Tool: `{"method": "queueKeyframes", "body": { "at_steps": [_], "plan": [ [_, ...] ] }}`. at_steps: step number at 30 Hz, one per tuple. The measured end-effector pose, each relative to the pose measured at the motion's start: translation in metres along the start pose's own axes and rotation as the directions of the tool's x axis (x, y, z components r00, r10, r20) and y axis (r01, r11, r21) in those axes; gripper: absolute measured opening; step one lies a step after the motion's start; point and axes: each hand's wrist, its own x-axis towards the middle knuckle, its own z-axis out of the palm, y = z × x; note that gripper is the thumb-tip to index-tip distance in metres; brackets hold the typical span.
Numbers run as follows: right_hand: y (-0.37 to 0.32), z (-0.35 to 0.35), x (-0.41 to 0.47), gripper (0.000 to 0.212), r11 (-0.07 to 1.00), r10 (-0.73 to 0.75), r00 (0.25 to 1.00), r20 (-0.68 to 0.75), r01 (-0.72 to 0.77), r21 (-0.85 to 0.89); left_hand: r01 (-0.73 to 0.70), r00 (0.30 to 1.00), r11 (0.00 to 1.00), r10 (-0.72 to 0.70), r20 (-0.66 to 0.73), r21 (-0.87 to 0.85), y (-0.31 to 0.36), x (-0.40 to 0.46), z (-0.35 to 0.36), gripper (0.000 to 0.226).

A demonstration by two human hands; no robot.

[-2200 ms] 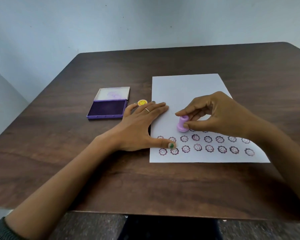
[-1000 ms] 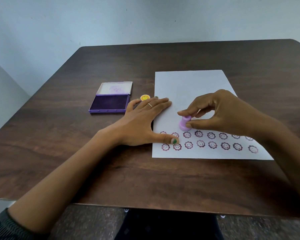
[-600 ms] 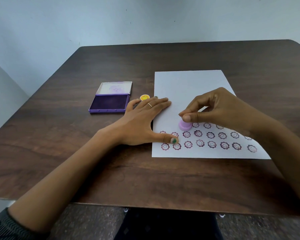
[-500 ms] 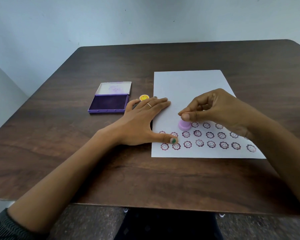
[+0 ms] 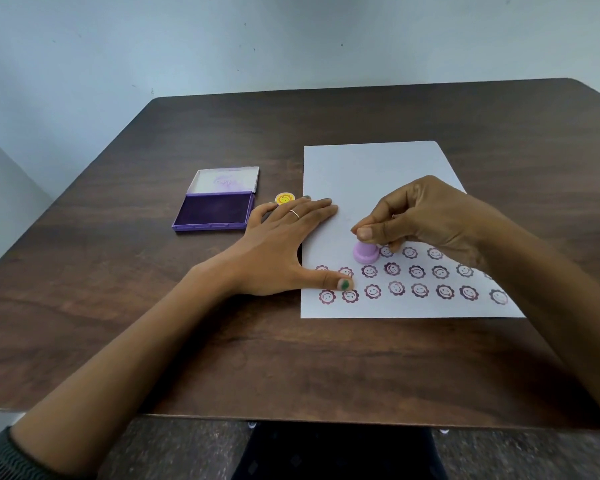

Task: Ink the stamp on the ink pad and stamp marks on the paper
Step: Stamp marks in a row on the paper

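Observation:
A white sheet of paper (image 5: 371, 174) lies on the dark wooden table, with rows of purple smiley-flower marks (image 5: 420, 290) along its near edge. My right hand (image 5: 426, 216) pinches a small lilac stamp (image 5: 364, 253) by its top and holds it upright, base down on the paper at the left end of the third row of marks. My left hand (image 5: 278, 247) lies flat with fingers spread, pressing on the paper's left edge, thumb over the marks. The open purple ink pad (image 5: 213, 210) sits to the left of the paper.
A small yellow smiley cap (image 5: 284, 198) lies between the ink pad and the paper, just beyond my left fingertips. The ink pad's white lid (image 5: 227, 180) is folded back. The table (image 5: 118, 306) ends near my body; a pale wall stands behind it.
My right hand has shifted the stamp from above the second row and pressed it down on the paper at the third row. My left hand has stayed flat on the sheet.

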Motion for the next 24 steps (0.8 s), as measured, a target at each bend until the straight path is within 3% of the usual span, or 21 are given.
{"method": "queueKeyframes", "body": {
  "at_steps": [12, 17, 24],
  "plan": [
    [-0.0016, 0.0006, -0.0013, 0.015, 0.995, -0.003, 1.0, 0.025, 0.001, 0.101, 0.0, 1.0, 1.0, 0.0, -0.009, 0.006, 0.0009, -0.0005, -0.0012, 0.099],
    [0.0008, -0.0005, -0.0021, 0.003, 0.995, -0.014, 0.999, 0.044, 0.01, 0.1, 0.004, 1.0, 1.0, -0.004, 0.001, 0.004, 0.0021, -0.001, -0.0021, 0.099],
    [0.0025, 0.0006, -0.0005, 0.004, 0.993, 0.011, 0.999, 0.034, -0.014, 0.114, 0.007, 1.0, 1.0, -0.007, -0.003, -0.002, 0.0029, -0.0014, -0.0019, 0.099]
  ]
}}
